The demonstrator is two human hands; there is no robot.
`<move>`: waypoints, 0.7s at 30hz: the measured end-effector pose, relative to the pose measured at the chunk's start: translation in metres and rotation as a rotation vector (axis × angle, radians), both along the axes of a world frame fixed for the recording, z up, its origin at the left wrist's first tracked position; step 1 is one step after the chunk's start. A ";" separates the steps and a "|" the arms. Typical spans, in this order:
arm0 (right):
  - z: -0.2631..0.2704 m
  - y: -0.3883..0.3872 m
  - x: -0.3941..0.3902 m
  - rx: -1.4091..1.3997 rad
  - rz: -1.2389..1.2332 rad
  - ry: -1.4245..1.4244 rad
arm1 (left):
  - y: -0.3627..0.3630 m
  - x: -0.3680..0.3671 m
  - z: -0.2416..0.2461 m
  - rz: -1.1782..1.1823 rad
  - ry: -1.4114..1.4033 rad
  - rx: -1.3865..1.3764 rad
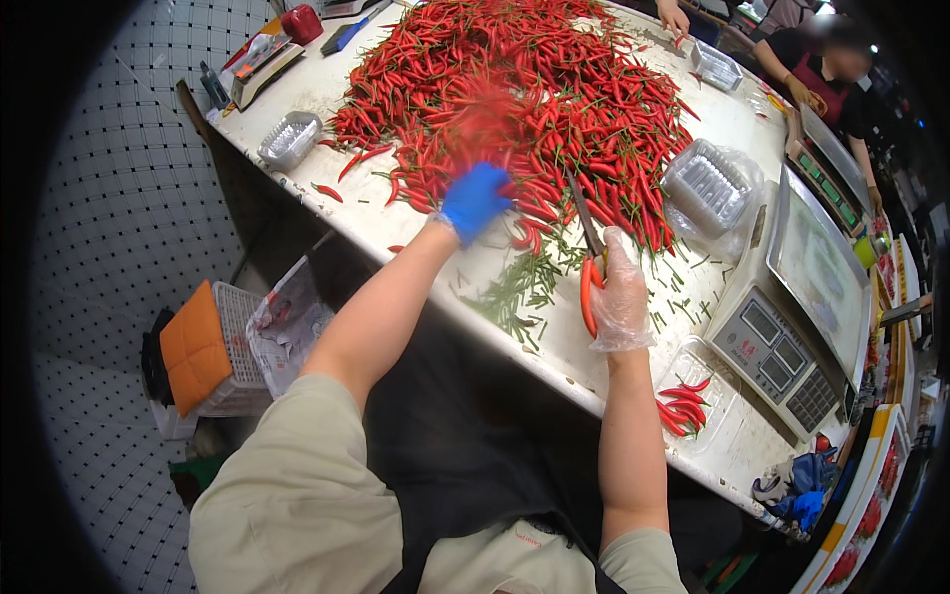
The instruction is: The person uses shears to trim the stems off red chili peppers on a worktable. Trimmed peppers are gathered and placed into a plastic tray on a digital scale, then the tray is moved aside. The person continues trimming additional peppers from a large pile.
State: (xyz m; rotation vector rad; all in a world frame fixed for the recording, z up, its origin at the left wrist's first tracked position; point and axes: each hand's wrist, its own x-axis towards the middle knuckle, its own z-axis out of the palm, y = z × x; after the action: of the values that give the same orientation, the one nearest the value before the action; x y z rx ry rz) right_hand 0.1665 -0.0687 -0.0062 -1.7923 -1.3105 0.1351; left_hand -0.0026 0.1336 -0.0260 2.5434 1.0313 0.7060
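A large heap of red chili peppers (512,82) with green stems covers the middle of the white table. My left hand (475,202), in a blue glove, is at the heap's near edge, blurred by motion; whether it grips any peppers cannot be told. A red blur lies just beyond it. My right hand (622,293), in a clear plastic glove, holds scissors (586,298) with orange handles, their blades pointing at the heap. Cut green stems (531,286) lie between my hands, partly blurred. Several peppers (683,408) rest in a clear tray (724,416) at the lower right.
A digital scale (772,349) stands right of my right hand, beside stacked clear trays (705,185). Another clear tray (289,139), a blue brush (352,33) and a smaller scale (266,70) are at left. Co-workers (816,82) are across the table. A crate (239,334) stands below left.
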 end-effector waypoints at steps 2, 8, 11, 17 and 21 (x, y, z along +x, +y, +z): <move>0.000 -0.001 -0.001 -0.091 0.004 -0.030 | -0.002 0.002 0.006 0.007 -0.061 -0.184; -0.010 0.003 0.007 -0.067 0.025 -0.256 | -0.017 0.009 0.015 -0.045 -0.247 -0.413; -0.014 0.003 0.009 -0.063 0.042 -0.274 | -0.021 0.007 0.020 -0.154 -0.304 -0.572; -0.008 0.000 0.010 -0.102 0.045 -0.256 | -0.019 -0.002 0.034 -0.238 -0.287 -0.727; -0.002 0.000 0.008 -0.158 0.063 -0.195 | -0.021 -0.006 0.038 -0.310 -0.278 -0.785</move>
State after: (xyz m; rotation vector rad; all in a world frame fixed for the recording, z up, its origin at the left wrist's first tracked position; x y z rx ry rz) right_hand 0.1741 -0.0684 -0.0084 -1.9368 -1.5318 0.1030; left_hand -0.0088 0.1131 0.0122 1.7989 0.6239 0.4288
